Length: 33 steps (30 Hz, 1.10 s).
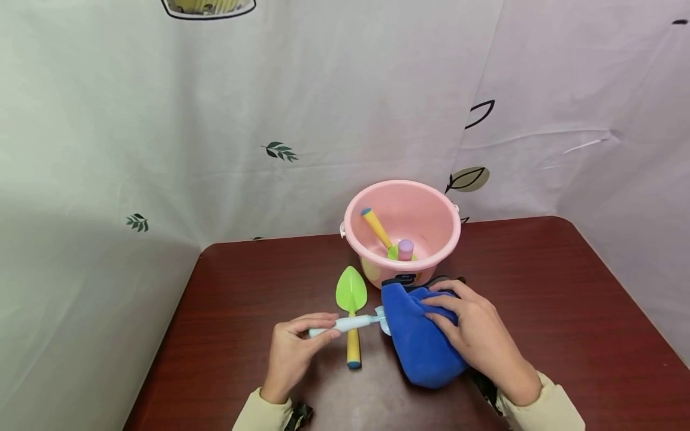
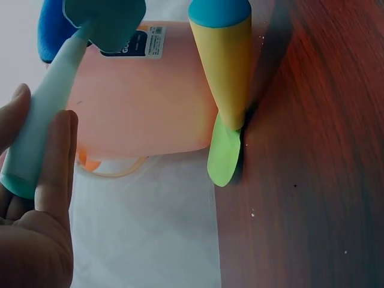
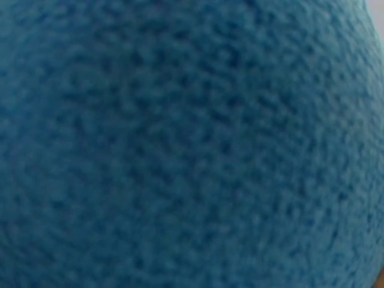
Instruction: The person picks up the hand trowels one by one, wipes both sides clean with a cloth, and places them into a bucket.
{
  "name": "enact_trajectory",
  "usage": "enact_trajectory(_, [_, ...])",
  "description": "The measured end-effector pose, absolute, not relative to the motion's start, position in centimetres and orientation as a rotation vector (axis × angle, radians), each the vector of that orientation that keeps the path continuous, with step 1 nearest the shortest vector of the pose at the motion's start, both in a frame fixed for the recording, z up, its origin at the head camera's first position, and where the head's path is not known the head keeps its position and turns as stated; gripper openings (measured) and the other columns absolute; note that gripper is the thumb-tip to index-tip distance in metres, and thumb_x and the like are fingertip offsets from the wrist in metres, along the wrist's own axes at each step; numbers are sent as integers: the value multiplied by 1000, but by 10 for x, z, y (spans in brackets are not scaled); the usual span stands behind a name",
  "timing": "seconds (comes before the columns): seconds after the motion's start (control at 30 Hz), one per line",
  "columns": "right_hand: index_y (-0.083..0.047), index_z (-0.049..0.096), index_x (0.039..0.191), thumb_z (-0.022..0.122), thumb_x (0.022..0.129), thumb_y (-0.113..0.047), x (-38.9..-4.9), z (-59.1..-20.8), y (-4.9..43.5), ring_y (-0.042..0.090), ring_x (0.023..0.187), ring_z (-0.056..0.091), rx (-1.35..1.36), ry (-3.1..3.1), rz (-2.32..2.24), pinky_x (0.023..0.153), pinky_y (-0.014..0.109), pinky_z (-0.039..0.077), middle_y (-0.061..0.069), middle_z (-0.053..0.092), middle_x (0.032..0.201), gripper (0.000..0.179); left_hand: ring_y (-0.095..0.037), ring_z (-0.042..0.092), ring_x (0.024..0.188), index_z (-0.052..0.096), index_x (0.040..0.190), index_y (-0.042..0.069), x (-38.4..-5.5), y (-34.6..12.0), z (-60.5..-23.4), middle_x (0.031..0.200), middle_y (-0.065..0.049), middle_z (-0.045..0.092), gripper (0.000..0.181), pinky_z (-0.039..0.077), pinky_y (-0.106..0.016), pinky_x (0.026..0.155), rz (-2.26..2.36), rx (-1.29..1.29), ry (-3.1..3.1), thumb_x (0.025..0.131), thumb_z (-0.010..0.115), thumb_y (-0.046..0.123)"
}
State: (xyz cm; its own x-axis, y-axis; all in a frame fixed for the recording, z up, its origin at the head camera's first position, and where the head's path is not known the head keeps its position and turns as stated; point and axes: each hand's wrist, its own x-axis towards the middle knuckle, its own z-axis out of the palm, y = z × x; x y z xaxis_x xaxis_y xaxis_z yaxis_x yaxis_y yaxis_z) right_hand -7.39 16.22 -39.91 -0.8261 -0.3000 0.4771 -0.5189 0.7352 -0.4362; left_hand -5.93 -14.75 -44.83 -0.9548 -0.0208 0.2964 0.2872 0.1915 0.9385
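My left hand pinches the pale blue handle of a small toy shovel between thumb and fingers. The shovel's translucent blue blade points right and partly disappears behind a plush blue cloth. In the left wrist view, the flat blade faces the camera. My right hand grips the cloth from the right, fingers curled into its folds. Blurred blue cloth fills nearly all of the right wrist view. Below the shovel handle lies a green trowel with a yellow handle, blade toward the bucket.
A pink bucket stands at the table's back, just beyond the cloth. Inside it are another yellow-handled tool and a purple-topped piece. The dark red table meets a patterned fabric curtain behind and at the sides.
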Motion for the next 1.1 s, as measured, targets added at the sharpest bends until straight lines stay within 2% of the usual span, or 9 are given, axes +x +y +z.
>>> enact_trajectory(0.2, [-16, 80, 101, 87, 77, -10, -73, -395, 152, 17, 99, 66, 657, -2571, 816, 79, 42, 57, 0, 64, 113, 26, -17, 73, 93, 82, 96, 14, -58, -145, -448, 97, 0, 77, 25, 56, -23, 75, -1782, -211, -2268, 72, 91, 11])
enact_trajectory(0.3, [-17, 80, 101, 87, 76, -9, -73, -394, 147, 16, 98, 66, 685, -2549, 812, 79, 41, 57, -1, 64, 113, 26, -15, 71, 87, 82, 99, 17, -58, -146, -447, 97, 3, 77, 29, 55, -22, 68, -1746, -183, -2303, 72, 91, 14])
enact_trajectory(0.47, [-18, 80, 102, 86, 78, -11, -72, -394, 141, 14, 98, 66, 706, -2570, 837, 80, 40, 57, -2, 64, 113, 25, -15, 70, 83, 82, 97, 21, -58, -147, -447, 95, 6, 76, 28, 54, -24, 66, -1739, -177, -2335, 72, 92, 16])
enact_trajectory(0.67, [-15, 80, 104, 86, 79, -13, -73, -398, 134, 14, 100, 65, 739, -2603, 812, 82, 38, 57, -1, 64, 114, 26, -17, 72, 90, 81, 96, 19, -58, -146, -447, 96, 6, 77, 27, 56, -26, 72, -1769, -210, -2319, 72, 92, 16])
enact_trajectory(0.83, [-18, 79, 111, 83, 83, -14, -73, -403, 128, 15, 106, 63, 801, -2651, 742, 85, 37, 57, 0, 63, 117, 29, -18, 73, 92, 82, 95, 18, -58, -144, -446, 95, 4, 77, 26, 57, -26, 75, -1779, -233, -2275, 71, 92, 13])
enact_trajectory(1.0, [-21, 79, 113, 82, 84, -14, -72, -407, 125, 15, 109, 61, 835, -2674, 686, 86, 37, 56, 1, 63, 119, 29, -21, 73, 94, 81, 95, 11, -56, -143, -443, 97, -2, 77, 25, 58, -31, 78, -1801, -299, -2212, 72, 91, 9])
enact_trajectory(1.1, [-20, 79, 112, 82, 85, -14, -72, -408, 123, 16, 108, 61, 829, -2684, 677, 86, 38, 56, 1, 63, 118, 28, -22, 73, 96, 81, 94, 9, -56, -144, -443, 98, -4, 77, 23, 58, -31, 79, -1827, -319, -2203, 73, 90, 8])
